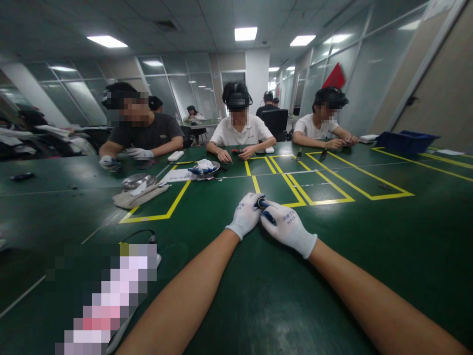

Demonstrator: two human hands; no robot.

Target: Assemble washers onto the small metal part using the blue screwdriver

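Holding one small part [261,203] a little right of the frame's centre, the left hand [245,215] and the right hand [290,227] meet in front of the wearer, both gloved in white. The left fingers are curled nearly together at the part's left side; the right thumb and fingers pinch close at its right (its exact shape I cannot tell, because the fingers cover most of it). Below them spreads the green table [284,305], marked with yellow tape [180,198]. At left of centre, a metal bowl [213,172] carries gloves [204,166], and a cloth [136,198] lies near. At right, a blue bin [392,144] stands. In the upper middle sits a person [241,134] in white.
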